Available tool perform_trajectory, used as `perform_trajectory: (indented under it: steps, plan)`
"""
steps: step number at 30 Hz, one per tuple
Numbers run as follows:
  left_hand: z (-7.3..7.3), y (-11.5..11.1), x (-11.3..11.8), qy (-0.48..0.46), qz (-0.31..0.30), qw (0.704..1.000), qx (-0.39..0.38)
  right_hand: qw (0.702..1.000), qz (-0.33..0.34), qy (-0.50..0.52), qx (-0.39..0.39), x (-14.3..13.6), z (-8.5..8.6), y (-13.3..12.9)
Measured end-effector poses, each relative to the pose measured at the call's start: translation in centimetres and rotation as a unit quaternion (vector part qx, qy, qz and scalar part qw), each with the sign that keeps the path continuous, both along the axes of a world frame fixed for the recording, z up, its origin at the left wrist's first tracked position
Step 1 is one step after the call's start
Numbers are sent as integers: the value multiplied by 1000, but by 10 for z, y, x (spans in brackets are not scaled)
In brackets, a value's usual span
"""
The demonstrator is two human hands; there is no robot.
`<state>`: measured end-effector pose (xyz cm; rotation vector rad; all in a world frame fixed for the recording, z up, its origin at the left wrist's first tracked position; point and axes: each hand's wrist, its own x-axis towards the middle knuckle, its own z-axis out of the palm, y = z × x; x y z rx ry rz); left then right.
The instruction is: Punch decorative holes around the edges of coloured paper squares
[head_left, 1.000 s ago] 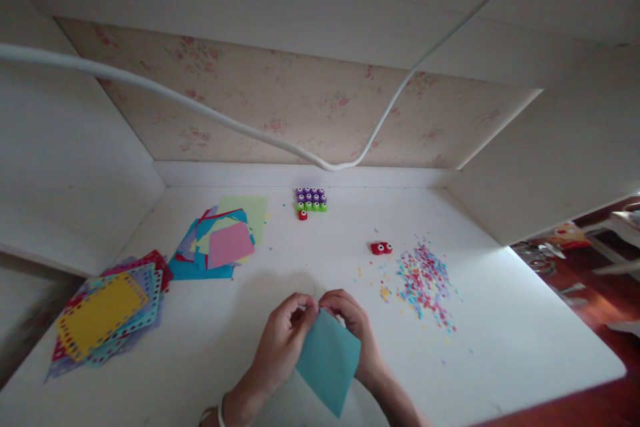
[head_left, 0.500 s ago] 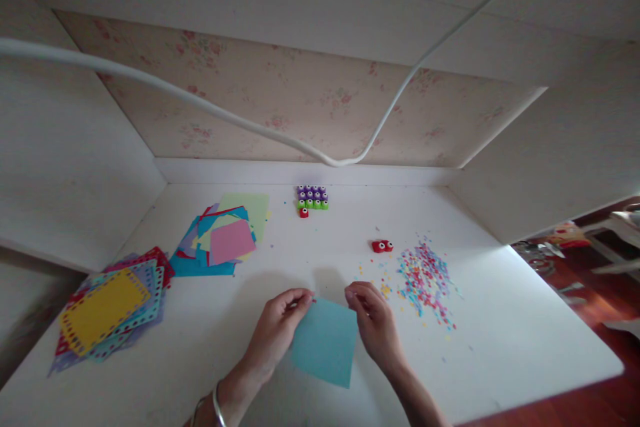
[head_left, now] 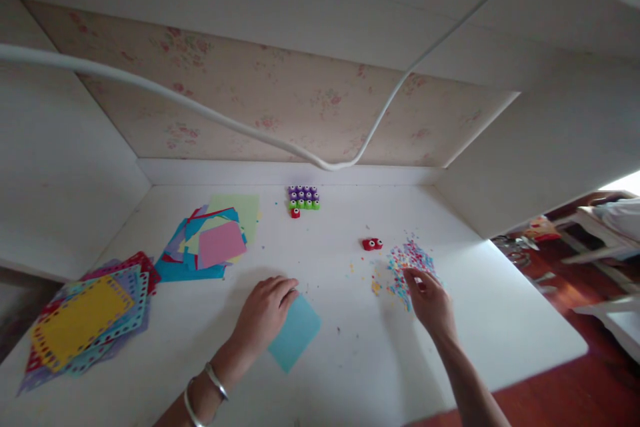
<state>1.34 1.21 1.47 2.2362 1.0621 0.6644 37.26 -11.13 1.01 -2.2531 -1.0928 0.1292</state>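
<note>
My left hand [head_left: 267, 310], bent over the upper left corner of a light blue paper sheet [head_left: 296, 333], has its fingers closed on that sheet. Over the pile of small coloured paper dots [head_left: 413, 260] on the right is my right hand [head_left: 430, 300], thumb and forefinger pinched together; anything between them is too small to make out. Two red eye-shaped pieces [head_left: 373, 244] lie just left of the dots.
Purple and green eye pieces [head_left: 304, 197] stand in rows at the back, a red one in front. Plain coloured papers [head_left: 223, 245] and dot-edged cards [head_left: 83, 323] are stacked left. A white cable [head_left: 225, 121] hangs across the view.
My right hand has moved right, away from the blue sheet to the dots. The sheet has shifted left with my left hand and turned. The view has shifted slightly.
</note>
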Motion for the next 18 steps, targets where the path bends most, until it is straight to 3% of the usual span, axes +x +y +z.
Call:
perform_trajectory:
  steps: [4, 8, 14, 18]
  plan:
    - [5, -9, -5, 29, 28, 994, 97, 996, -43, -45, -65, 26, 4, 2]
    - [8, -28, -19, 80, 11, 992, 101, 992, -74, -57, -86, 33, 13, 4]
    - [-10, -50, -39, 142, -22, 982, 120, 994, -107, -2, -26, 28, 19, 8]
    - [-18, -41, -36, 147, -46, 976, 155, 995, -35, 92, 33, 4, 11, 20]
